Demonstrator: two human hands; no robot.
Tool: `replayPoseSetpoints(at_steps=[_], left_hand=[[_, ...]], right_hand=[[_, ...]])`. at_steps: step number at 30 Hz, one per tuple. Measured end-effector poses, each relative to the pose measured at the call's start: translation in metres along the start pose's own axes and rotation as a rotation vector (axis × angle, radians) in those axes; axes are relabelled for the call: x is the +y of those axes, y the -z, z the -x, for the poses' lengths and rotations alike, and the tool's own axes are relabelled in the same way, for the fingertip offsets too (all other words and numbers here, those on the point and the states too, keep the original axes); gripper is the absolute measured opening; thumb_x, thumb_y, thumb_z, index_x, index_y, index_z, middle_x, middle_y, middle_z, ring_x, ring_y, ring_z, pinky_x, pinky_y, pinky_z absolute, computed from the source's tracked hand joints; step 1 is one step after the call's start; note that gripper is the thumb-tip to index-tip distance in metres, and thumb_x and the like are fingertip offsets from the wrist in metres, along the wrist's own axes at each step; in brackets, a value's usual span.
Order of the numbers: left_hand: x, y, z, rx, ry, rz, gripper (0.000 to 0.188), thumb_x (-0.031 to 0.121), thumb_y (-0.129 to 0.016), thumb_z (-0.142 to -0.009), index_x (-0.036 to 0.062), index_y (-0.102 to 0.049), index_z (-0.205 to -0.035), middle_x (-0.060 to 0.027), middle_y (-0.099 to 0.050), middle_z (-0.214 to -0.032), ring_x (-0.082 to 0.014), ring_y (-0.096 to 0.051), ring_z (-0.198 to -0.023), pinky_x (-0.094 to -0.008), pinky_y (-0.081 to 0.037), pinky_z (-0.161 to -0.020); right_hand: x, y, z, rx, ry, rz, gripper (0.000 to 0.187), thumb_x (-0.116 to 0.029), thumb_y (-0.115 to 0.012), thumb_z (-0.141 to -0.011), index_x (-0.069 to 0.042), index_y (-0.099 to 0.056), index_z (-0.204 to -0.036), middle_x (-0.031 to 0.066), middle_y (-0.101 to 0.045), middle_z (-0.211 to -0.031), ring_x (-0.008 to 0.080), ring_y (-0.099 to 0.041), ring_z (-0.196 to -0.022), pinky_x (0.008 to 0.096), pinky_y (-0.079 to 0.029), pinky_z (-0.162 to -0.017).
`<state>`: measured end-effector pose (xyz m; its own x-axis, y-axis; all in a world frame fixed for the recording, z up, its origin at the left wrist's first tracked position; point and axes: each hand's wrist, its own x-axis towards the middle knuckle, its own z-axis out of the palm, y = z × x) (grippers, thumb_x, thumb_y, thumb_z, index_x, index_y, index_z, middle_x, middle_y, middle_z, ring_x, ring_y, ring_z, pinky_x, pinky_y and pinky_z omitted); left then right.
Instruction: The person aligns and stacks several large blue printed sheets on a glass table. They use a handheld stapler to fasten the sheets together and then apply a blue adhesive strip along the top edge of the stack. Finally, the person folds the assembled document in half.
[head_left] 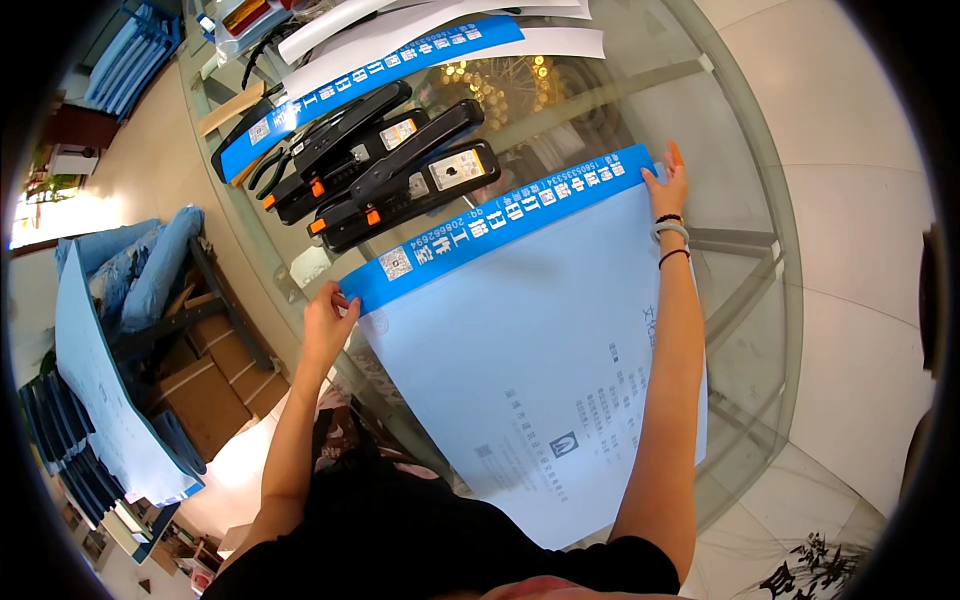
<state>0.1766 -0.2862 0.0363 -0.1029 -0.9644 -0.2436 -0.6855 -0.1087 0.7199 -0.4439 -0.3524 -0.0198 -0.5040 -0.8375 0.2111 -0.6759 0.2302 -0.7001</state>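
Observation:
A large light-blue printed sheet lies on a glass table, its near part reaching toward my body. Along its far edge runs a bright blue strip with white lettering and a square code. My left hand pinches the strip's left end between thumb and fingers. At the opposite end my right hand has its thumb over the corner, with a finger stretched upward past the edge. My right forearm covers part of the sheet's right side. Just beyond the strip sit two black long-arm staplers with orange parts.
Behind the staplers lie another blue strip and white paper. Green-handled pliers rest beside them. The glass table's edge curves along the right. Cardboard boxes and blue rolls stand at the left.

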Motion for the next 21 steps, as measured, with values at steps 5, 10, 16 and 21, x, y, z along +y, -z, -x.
replayPoseSetpoints(at_steps=[5, 10, 16, 21], left_hand=[[0.005, 0.011, 0.003, -0.062, 0.132, -0.175, 0.037, 0.018, -0.076, -0.075, -0.0009, -0.055, -0.098, -0.0104, -0.059, -0.067, -0.025, -0.057, -0.057, -0.0357, -0.046, -0.055], [0.046, 0.011, 0.007, 0.112, -0.401, -0.529, 0.057, 0.022, -0.075, -0.076, 0.0016, -0.05, -0.123, -0.0161, -0.058, -0.108, -0.0315, -0.057, -0.098, -0.0429, -0.047, -0.081], [0.11, -0.087, -0.013, -0.313, -0.775, -0.459, 0.075, 0.035, -0.064, -0.086, 0.0032, -0.03, -0.145, -0.0127, -0.025, -0.153, -0.0313, -0.02, -0.143, -0.0447, -0.017, -0.116], [0.094, -0.117, -0.013, -0.288, -0.717, -0.461, 0.078, 0.044, -0.057, -0.088, 0.0018, -0.027, -0.146, -0.0127, -0.022, -0.155, -0.0282, -0.018, -0.144, -0.0446, -0.014, -0.116]], right_hand=[[-0.001, 0.012, 0.01, 0.155, -0.242, -0.083, 0.073, -0.009, -0.077, -0.076, 0.0, -0.04, -0.139, 0.0191, -0.052, -0.133, 0.0288, -0.05, -0.123, 0.0377, -0.037, -0.106], [-0.037, 0.001, 0.039, 0.229, 0.106, 0.184, 0.063, -0.017, -0.066, -0.087, -0.001, -0.038, -0.141, 0.0193, -0.043, -0.141, 0.0318, -0.042, -0.13, 0.0398, -0.031, -0.109], [-0.155, -0.065, 0.154, -0.439, 0.461, -0.016, 0.062, -0.02, -0.055, -0.093, -0.006, -0.029, -0.147, 0.0151, -0.035, -0.149, 0.0319, -0.031, -0.138, 0.0426, -0.019, -0.115], [-0.14, -0.047, 0.146, -0.487, 0.496, 0.2, 0.062, -0.018, -0.056, -0.092, -0.01, -0.029, -0.147, 0.0119, -0.038, -0.148, 0.029, -0.037, -0.135, 0.0468, -0.021, -0.114]])
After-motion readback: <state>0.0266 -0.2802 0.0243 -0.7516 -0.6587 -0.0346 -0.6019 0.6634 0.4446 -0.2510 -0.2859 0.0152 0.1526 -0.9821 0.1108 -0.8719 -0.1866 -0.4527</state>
